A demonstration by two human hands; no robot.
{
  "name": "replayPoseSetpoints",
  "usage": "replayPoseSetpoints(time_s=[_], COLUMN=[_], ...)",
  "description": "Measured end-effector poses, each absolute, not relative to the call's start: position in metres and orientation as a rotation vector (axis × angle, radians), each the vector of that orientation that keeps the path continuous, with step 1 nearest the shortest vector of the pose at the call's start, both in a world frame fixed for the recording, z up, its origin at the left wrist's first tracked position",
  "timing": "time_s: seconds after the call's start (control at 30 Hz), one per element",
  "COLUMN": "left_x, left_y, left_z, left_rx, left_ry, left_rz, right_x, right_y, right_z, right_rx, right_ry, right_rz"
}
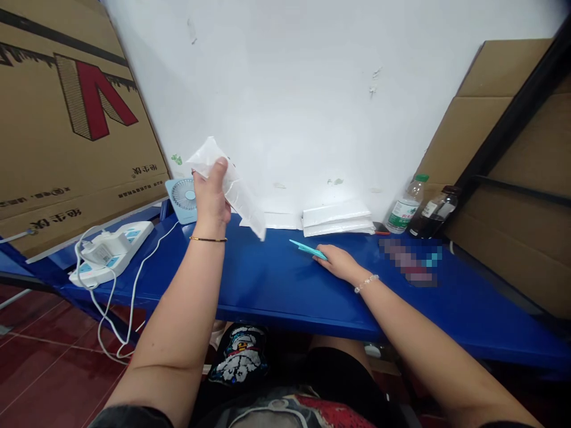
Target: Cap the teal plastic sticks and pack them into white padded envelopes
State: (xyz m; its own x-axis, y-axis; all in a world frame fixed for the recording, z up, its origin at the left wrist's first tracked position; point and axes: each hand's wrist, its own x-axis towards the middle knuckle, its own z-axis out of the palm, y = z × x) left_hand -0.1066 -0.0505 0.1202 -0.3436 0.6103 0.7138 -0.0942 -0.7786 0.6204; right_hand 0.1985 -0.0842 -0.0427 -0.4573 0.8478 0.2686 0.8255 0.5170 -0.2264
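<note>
Up in front of the wall, my left hand point(213, 196) is closed around a flat white plastic packet point(243, 199), its thumb pressed on the near face. The packet hangs at a slant, with its lower corner just above the blue table. My right hand point(339, 261) rests low over the table, fingers wrapped round a slim light-blue pointed tool point(307, 248). Its tip points left; I cannot make out its exact kind. Behind that hand lies a stack of similar white packets point(336, 217) against the wall. Another flat white piece point(281, 220) lies left of the stack.
On the blue table point(267, 279), a small light-blue fan point(182, 199) and a white power strip point(120, 252) with cables stand left. A green-capped bottle point(407, 205) and a dark bottle point(435, 213) stand right, near a blurred patch. Cardboard point(66, 148) flanks the table.
</note>
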Motion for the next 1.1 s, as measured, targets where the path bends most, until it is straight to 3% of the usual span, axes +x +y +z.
replayPoseSetpoints(time_s=[0.1,0.2,0.3,0.37,0.57,0.77,1.1], left_x=[-0.111,-0.111,-0.114,-0.116,-0.085,-0.024,-0.023], left_y=[-0.050,-0.044,-0.036,-0.032,-0.029,-0.014,-0.009], left_z=[0.096,0.044,-0.004,-0.020,-0.004,-0.010,-0.035], left_rx=[2.027,2.477,2.522,2.480,2.417,2.477,2.452], left_ry=[1.104,1.514,1.640,1.584,1.257,1.020,1.126], left_rz=[1.875,1.082,0.358,0.166,0.530,0.314,0.476], right_x=[0.197,0.193,0.189,0.189,0.211,0.239,0.217], right_y=[-0.085,-0.087,-0.089,-0.090,-0.073,-0.037,-0.040], right_z=[-0.041,-0.040,-0.041,-0.041,-0.027,-0.013,-0.035], right_rx=[-1.381,-1.353,-1.337,-1.317,-1.301,-1.508,-1.481], right_ry=[-2.433,-2.441,-2.442,-2.441,-2.257,-2.300,-2.153], right_rz=[0.056,0.054,0.054,0.090,0.375,0.891,0.630])
